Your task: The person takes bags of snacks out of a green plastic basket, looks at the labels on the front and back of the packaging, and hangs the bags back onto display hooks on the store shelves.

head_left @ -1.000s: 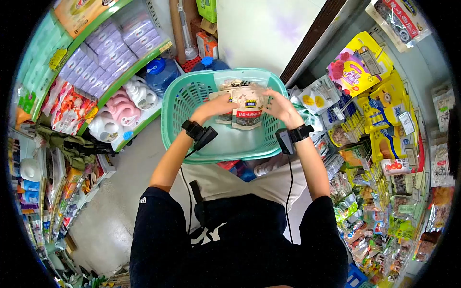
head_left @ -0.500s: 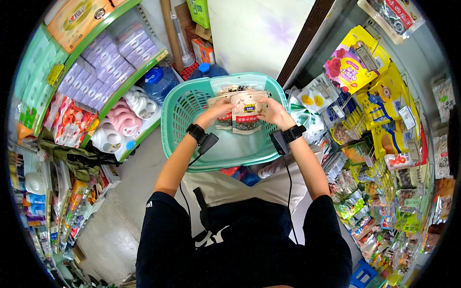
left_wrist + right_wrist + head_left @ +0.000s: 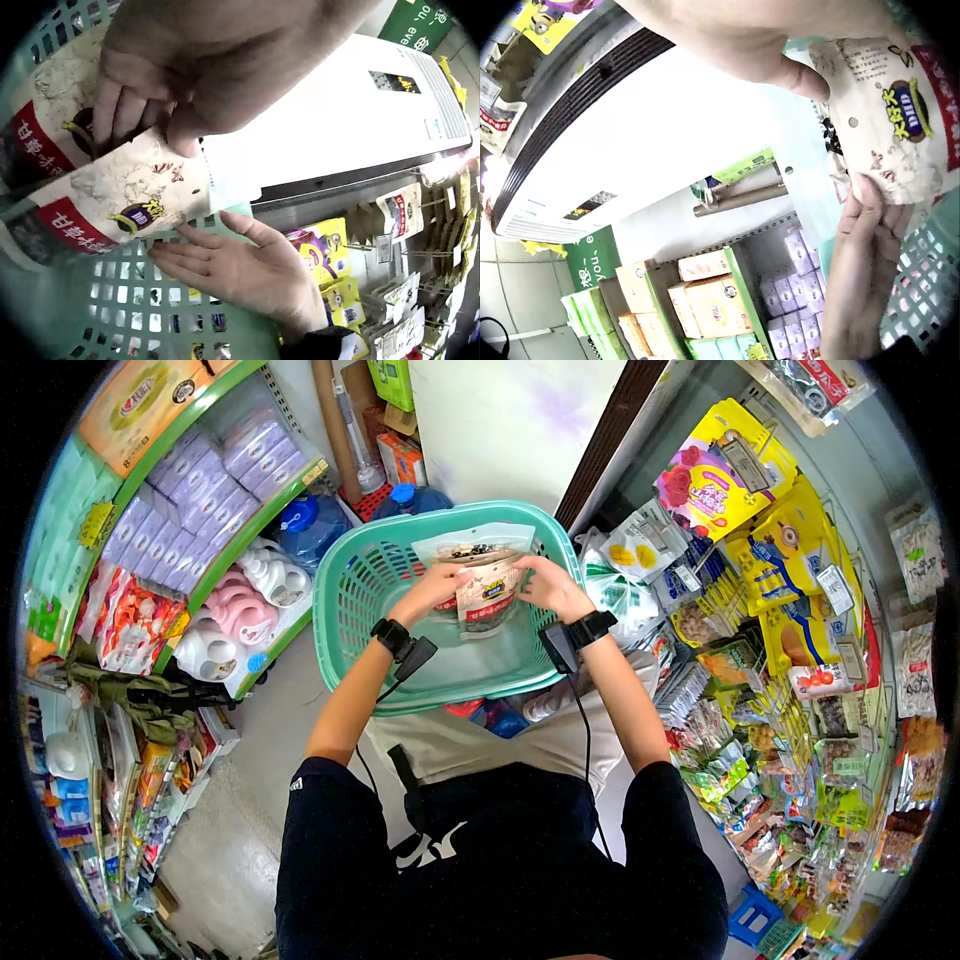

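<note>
A cream seed pouch with a red band (image 3: 487, 595) stands tilted inside the green basket (image 3: 330, 622). My left hand (image 3: 432, 592) pinches its left edge, with the thumb on the front and the fingers behind, as the left wrist view shows. At the opposite edge is my right hand (image 3: 552, 590). Its fingers (image 3: 202, 259) lie straight along that edge, and its thumb (image 3: 808, 79) is right at the rim. A second, similar pouch (image 3: 64, 82) is partly hidden behind the first. Another pouch with a clear top (image 3: 515, 538) leans at the basket's back.
Racks of hanging snack bags (image 3: 790, 570) line the right side. On the left, shelves hold purple tissue packs (image 3: 185, 550) and white and pink bottles (image 3: 245, 608). Blue water jugs (image 3: 312, 530) and a white cabinet (image 3: 500, 430) stand beyond the basket.
The front pouch has tipped and turned, its top now slanting to the right. My right hand has come in closer along its edge. The head view has shifted slightly, moving the basket left.
</note>
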`<state>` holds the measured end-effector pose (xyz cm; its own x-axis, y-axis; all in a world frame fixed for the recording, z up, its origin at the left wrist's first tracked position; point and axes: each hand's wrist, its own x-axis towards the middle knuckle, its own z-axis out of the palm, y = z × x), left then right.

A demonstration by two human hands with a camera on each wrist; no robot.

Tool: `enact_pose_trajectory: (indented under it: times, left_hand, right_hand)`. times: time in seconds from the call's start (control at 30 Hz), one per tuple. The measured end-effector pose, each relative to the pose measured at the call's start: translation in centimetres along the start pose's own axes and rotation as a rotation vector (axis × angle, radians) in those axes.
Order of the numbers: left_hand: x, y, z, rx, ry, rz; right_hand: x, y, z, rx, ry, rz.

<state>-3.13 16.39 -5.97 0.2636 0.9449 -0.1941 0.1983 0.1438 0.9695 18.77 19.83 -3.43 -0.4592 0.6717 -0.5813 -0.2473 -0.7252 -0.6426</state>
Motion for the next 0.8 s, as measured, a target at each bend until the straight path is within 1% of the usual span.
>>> enact_pose_trajectory:
  times: [0.07,0.1,0.13,0.17,0.27,0.3,0.33,0.4,0.43,0.47,0.5,0.53,0.57,0.6,0.67,0.73,0.8]
  left_hand:
    - [-0.3,1.0,-0.3,-0.021,0.032,-0.03]
    - [-0.6,1.5,-0.6,-0.093,0.055,-0.002]
    - [-0.8,2.0,-1.0,-0.165,0.082,0.027]
    - [-1.1,2.4,-1.1,-0.264,0.121,-0.034]
    - [-1.1,2.4,-2.5,-0.28,0.147,-0.087]
    - [-0.7,1.9,-2.9,-0.336,0.164,-0.082]
    - [-0.9,2.6,-2.8,-0.339,0.167,-0.08]
    - [-1.5,4.7,-2.5,-0.56,0.192,-0.012]
    - [-1.4,4.6,-2.8,-0.56,0.196,-0.01]
    - [-1.2,4.5,-3.2,-0.629,0.17,0.036]
    - [-1.1,4.3,-3.5,-0.697,0.143,0.082]
    - [-1.3,4.6,-3.6,-0.697,0.146,0.083]
    - [-1.4,4.9,-3.6,-0.768,0.142,0.114]
    - [-1.5,5.1,-3.6,-0.839,0.138,0.146]
    - [-1.6,5.3,-3.7,-0.889,0.126,0.141]
    - [-1.5,5.2,-3.9,-0.936,0.11,0.135]
    - [-1.5,4.8,-4.1,-0.953,0.078,0.096]
  right_hand:
    - [-0.2,0.2,0.4,-0.08,-0.04,0.012]
    - [1.1,0.6,-0.5,-0.112,-0.085,0.037]
    - [1.1,0.8,-0.4,-0.114,-0.088,0.044]
    - [1.0,0.9,-0.2,-0.129,-0.109,0.048]
    - [0.2,0.6,0.8,-0.18,-0.133,0.059]
    - [-0.2,0.6,1.3,-0.223,-0.133,-0.002]
    - [-0.5,0.6,1.5,-0.266,-0.134,-0.064]
    - [-0.4,0.5,1.5,-0.295,-0.138,-0.054]
    - [-0.3,0.5,1.4,-0.32,-0.141,-0.045]
    - [-0.3,0.5,1.3,-0.321,-0.144,-0.044]
    - [-0.3,0.7,1.2,-0.342,-0.118,-0.064]
    - [-0.7,0.6,1.6,-0.363,-0.09,-0.085]
    - [-1.4,0.5,2.0,-0.411,-0.044,-0.109]
    - [-1.7,0.4,2.4,-0.412,-0.045,-0.108]
    - [-2.2,0.1,3.2,-0.48,-0.249,-0.082]
    - [-2.4,0.2,3.6,-0.479,-0.286,-0.079]
    - [-2.1,0.5,3.6,-0.459,-0.389,-0.056]
